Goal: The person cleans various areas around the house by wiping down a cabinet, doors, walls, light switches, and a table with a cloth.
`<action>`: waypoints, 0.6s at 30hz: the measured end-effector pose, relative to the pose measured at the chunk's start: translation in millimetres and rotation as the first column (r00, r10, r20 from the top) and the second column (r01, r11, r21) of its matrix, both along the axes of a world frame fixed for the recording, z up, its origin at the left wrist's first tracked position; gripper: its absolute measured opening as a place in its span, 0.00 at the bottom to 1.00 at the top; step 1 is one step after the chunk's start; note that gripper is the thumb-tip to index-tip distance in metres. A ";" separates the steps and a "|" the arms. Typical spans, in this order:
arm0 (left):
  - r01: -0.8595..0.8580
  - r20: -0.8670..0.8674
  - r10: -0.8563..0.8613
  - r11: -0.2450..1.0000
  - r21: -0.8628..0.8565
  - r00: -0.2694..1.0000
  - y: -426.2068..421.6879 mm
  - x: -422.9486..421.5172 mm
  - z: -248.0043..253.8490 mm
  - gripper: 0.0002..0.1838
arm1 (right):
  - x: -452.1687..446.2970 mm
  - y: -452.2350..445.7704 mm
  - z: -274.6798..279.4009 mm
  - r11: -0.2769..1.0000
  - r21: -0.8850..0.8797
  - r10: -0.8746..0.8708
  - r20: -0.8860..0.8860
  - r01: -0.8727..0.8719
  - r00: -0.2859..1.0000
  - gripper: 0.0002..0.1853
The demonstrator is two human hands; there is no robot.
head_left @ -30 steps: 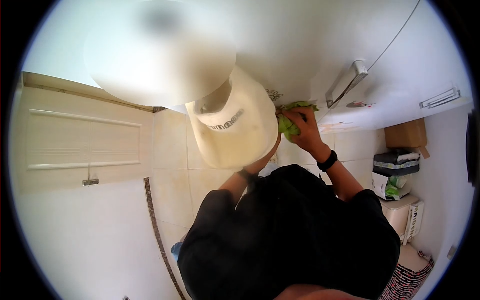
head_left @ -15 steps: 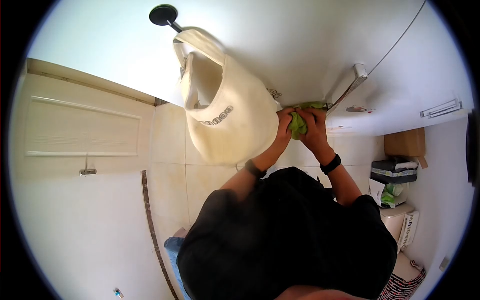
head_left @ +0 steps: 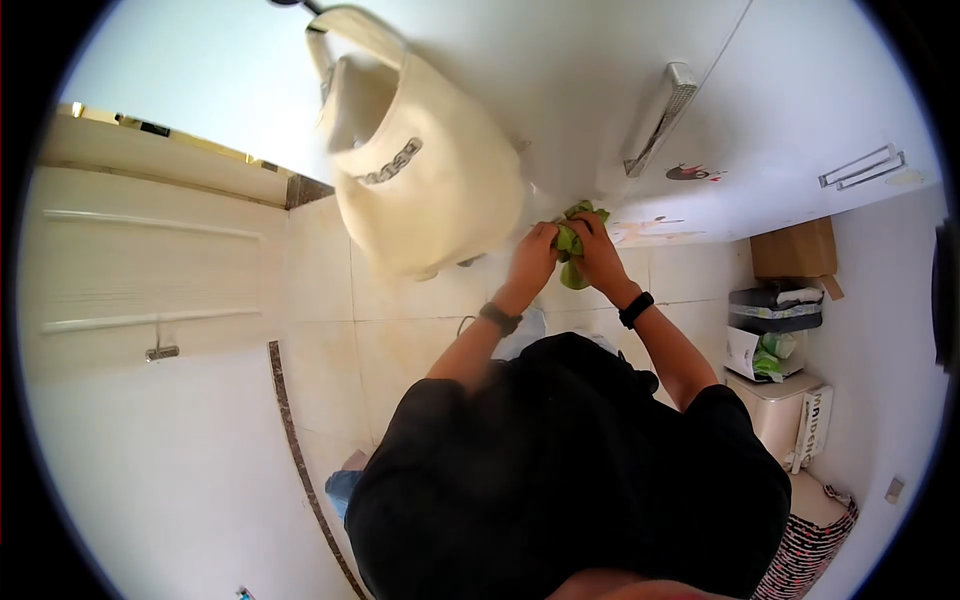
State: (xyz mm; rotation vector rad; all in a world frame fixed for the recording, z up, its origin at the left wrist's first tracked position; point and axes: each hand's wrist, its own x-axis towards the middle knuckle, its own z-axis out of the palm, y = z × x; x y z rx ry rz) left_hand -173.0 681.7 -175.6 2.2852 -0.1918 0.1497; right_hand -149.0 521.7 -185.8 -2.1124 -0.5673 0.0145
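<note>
A crumpled green cloth (head_left: 570,242) is bunched between my two hands, close to the white cabinet front. My left hand (head_left: 533,262) closes on its left side, with the fingertips partly hidden by the folds. Gripping it from the right is my right hand (head_left: 597,255), and a piece of the cloth hangs below between the hands. A cream fabric bag (head_left: 435,190) hangs just left of my left hand. Above my right hand is a metal cabinet handle (head_left: 662,120).
A second handle (head_left: 862,168) sits farther right. At the right wall a cardboard box (head_left: 795,250), dark folded items (head_left: 775,310) and a bin (head_left: 770,397) stand on the tiled floor (head_left: 400,350). A white door (head_left: 150,430) is at the left.
Both hands and the green cloth have moved down and left in view, away from the cabinet handle. The whole view has shifted, with the bag and handle now higher and farther left.
</note>
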 end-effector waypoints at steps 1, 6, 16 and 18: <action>0.002 0.003 -0.002 1.000 -0.030 1.000 7.4 -9.1 1.5 0.16 | -3.9 3.9 -0.1 0.999 0.003 0.032 -0.026 -0.032 0.999 0.29; -0.071 -0.067 0.068 0.997 -0.043 0.995 60.1 -54.4 11.4 0.16 | -29.1 48.3 20.3 0.970 0.076 0.230 -0.011 -0.229 0.973 0.30; -0.145 0.244 0.164 0.985 -0.092 0.956 185.1 -45.8 53.6 0.11 | -38.6 200.3 43.4 0.976 0.216 0.013 -0.007 -0.011 1.000 0.32; -0.098 0.389 0.127 0.991 -0.092 0.912 217.5 -36.8 59.7 0.10 | -36.6 240.6 56.6 0.968 0.247 -0.079 0.152 0.039 0.985 0.33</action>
